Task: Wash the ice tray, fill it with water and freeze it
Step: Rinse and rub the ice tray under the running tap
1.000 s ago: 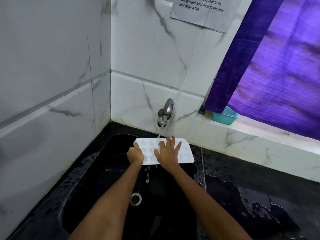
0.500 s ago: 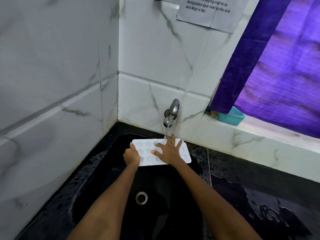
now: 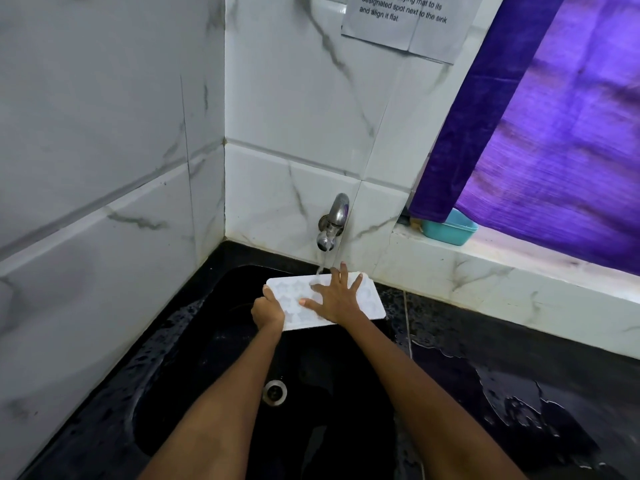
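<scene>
A white ice tray [image 3: 372, 304] with star-shaped cells is held over the black sink [image 3: 194, 358], just under the chrome tap [image 3: 333, 221]. A thin stream of water runs from the tap onto the tray's far edge. My left hand [image 3: 267, 311] grips the tray's left end. Fingers spread, my right hand [image 3: 337, 297] lies flat on top of the tray's middle, covering part of it.
The sink's metal drain [image 3: 274, 392] lies below my arms. A wet black counter [image 3: 519, 386] runs to the right. A teal tub [image 3: 450, 230] sits on the white ledge under a purple curtain [image 3: 561, 133]. A paper note [image 3: 405, 22] hangs on the tiled wall.
The view has tilted so the sink sits lower in frame. My right hand has shifted slightly over the tray's top. The tray stays under the running tap.
</scene>
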`<state>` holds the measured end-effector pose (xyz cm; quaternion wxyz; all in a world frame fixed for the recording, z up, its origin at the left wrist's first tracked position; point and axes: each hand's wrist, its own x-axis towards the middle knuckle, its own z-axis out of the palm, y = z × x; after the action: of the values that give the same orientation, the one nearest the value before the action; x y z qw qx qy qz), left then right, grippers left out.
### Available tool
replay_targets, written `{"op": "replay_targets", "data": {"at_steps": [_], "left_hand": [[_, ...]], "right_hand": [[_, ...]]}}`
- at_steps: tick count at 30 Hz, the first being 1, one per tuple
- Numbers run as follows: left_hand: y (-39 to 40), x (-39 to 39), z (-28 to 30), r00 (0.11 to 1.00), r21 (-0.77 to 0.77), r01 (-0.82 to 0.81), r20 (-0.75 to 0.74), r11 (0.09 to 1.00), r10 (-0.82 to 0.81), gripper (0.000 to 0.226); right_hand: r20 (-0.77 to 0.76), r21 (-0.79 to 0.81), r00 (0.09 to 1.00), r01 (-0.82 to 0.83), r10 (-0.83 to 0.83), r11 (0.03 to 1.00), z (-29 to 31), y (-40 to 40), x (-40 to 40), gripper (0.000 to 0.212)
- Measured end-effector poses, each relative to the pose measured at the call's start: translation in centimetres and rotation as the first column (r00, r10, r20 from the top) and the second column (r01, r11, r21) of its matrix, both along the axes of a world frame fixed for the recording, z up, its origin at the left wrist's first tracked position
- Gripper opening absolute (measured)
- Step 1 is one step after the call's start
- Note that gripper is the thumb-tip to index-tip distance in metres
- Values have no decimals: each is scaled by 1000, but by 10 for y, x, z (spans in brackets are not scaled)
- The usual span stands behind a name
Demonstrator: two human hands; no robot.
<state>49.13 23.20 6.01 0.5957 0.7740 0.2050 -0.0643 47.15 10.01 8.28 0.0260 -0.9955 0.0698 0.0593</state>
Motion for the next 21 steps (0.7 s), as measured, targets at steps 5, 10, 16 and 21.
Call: {"op": "replay_targets", "data": {"at_steps": [5,10,16,21], "left_hand": [[-1,0,2,1000,15,27,13,1000,-27,56],[6,0,-4,1000,21,9,6,1000,-9,57],[20,1,-9,999,18,-21,29,1000,20,57],[26,2,-9,999,15,-26,37,1000,25,58]], "right_hand": [[14,-23,999,38,-38,999,-2,-3,-1,60],[23,100,1000,-12,9,995,-6,-9,-5,63],[172,44,984,34,-41,998,-15,-11,-10,115],[28,141,998,54,-59,989,-14,-3,-5,63]]}}
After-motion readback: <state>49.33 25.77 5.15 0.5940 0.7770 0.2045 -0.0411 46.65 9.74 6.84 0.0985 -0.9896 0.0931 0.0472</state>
